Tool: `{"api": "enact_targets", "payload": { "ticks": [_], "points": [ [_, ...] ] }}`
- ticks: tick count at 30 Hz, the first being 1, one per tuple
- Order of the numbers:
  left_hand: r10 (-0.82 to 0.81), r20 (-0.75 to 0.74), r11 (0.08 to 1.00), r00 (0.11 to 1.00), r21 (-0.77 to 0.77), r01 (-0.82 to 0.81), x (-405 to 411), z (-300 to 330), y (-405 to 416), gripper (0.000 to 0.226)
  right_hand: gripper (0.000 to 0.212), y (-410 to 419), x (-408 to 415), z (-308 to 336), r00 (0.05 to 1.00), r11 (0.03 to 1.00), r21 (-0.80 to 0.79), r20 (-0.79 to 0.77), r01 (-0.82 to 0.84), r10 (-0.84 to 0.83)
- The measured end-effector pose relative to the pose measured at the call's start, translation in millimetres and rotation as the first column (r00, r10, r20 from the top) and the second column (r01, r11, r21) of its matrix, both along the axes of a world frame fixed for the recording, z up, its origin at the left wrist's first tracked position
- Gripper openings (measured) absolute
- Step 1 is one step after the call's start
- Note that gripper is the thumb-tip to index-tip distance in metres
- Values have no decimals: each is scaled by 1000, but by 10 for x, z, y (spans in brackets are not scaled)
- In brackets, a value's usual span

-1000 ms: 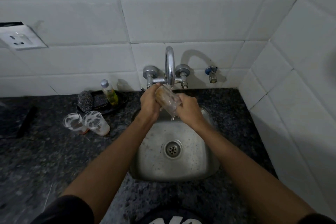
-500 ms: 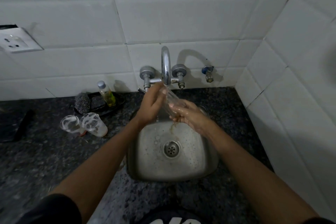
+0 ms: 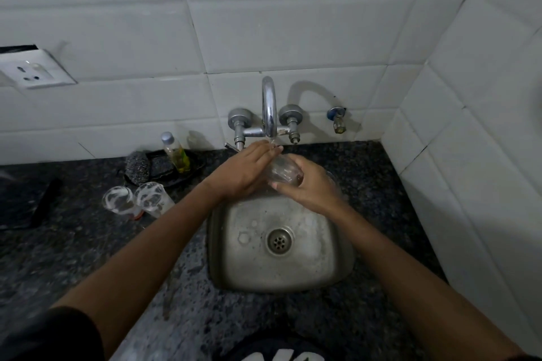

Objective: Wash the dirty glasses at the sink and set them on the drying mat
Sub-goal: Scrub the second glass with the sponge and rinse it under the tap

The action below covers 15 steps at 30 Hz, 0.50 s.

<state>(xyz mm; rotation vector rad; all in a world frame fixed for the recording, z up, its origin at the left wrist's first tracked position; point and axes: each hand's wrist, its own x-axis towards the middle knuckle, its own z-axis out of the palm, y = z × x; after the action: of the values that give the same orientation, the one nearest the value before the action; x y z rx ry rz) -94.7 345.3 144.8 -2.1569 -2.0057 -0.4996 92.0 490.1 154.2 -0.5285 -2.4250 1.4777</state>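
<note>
A clear glass (image 3: 282,169) lies tilted under the tap spout (image 3: 269,108), above the back of the steel sink (image 3: 234,272). My right hand (image 3: 308,184) is shut around its lower part. My left hand (image 3: 245,171) lies over its upper side, fingers stretched toward the running water. Two soapy glasses (image 3: 117,199) (image 3: 152,199) stand side by side on the dark counter, left of the sink. The dark drying mat (image 3: 20,202) lies flat at the far left.
A black dish (image 3: 176,173) behind the glasses holds a scrubber (image 3: 136,166) and a small bottle of yellow liquid (image 3: 176,152). A wall socket (image 3: 32,70) sits on the left tiles. A tiled wall closes in at the right. A small valve (image 3: 337,119) juts out right of the tap.
The glass has stayed under the spout while my hands shifted on it: my left hand now covers its top and my right hand has closed around its lower part again.
</note>
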Motion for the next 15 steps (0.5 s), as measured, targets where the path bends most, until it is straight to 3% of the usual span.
{"api": "enact_targets", "payload": {
  "ticks": [2, 4, 6, 7, 9, 11, 12, 13, 15],
  "points": [
    [20, -9, 999, 1000, 30, -20, 22, 2, 48, 64, 71, 1, -2, -11, 1000, 999, 35, -28, 4, -3],
    [37, -30, 998, 999, 60, -35, 41, -18, 52, 66, 75, 38, -2, -18, 998, 985, -170, 61, 29, -19],
    [40, -11, 996, 999, 84, -39, 92, -45, 20, 63, 55, 80, -1, 16, 988, 916, -400, 152, 43, 20],
    [42, 24, 996, 999, 84, -44, 133, -62, 5, 62, 46, 89, -3, 30, 988, 916, -398, 155, 37, 27],
    [67, 112, 995, 991, 64, -74, 214, -95, -6, 62, 51, 84, -1, 52, 992, 994, -104, 126, 23, -10],
    [90, 201, 992, 975, 68, -106, 260, -88, 7, 59, 66, 53, -13, 40, 999, 973, 230, 50, -4, -7],
    [85, 230, 991, 970, 81, -106, 252, -83, 11, 57, 71, 42, -17, 39, 1000, 956, 292, 6, 6, -8],
    [78, 243, 991, 967, 85, -101, 233, -69, 7, 55, 74, 23, -23, 49, 1000, 963, 268, -24, 17, -11],
    [84, 244, 992, 966, 75, -105, 207, -42, 5, 51, 67, 16, -31, 138, 999, 999, 7, 22, 31, -31]
  ]
}}
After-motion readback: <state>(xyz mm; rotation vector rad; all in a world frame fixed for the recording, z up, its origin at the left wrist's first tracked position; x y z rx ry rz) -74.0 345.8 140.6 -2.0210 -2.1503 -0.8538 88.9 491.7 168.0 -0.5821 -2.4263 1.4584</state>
